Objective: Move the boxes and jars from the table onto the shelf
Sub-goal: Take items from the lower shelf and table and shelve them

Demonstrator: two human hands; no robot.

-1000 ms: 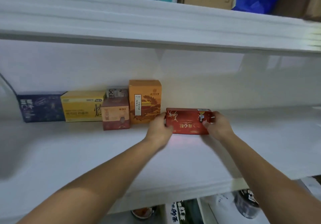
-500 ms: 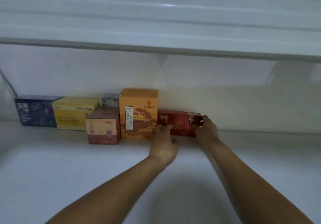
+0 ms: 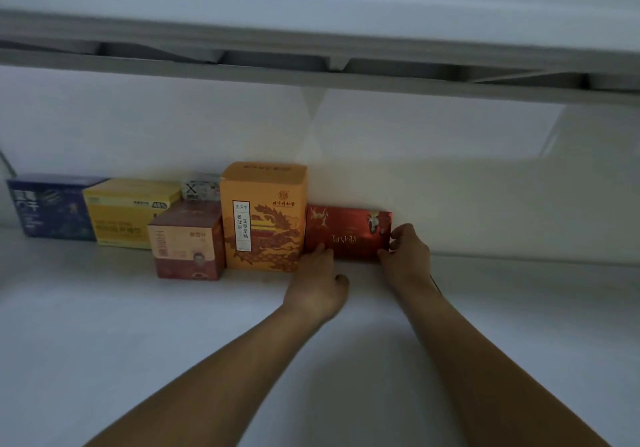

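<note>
Standing on the shelf (image 3: 173, 342) against the back wall in the head view, the red box (image 3: 349, 235) seems to touch the tall orange box (image 3: 265, 218) with its left end. The right hand (image 3: 407, 256) pinches its right end with curled fingers, while the left hand (image 3: 317, 287) presses straight fingertips on its lower left corner. A careless release could drag the box forward, and a harder leftward shove might tip the orange box towards the maroon box (image 3: 187, 242).
</note>
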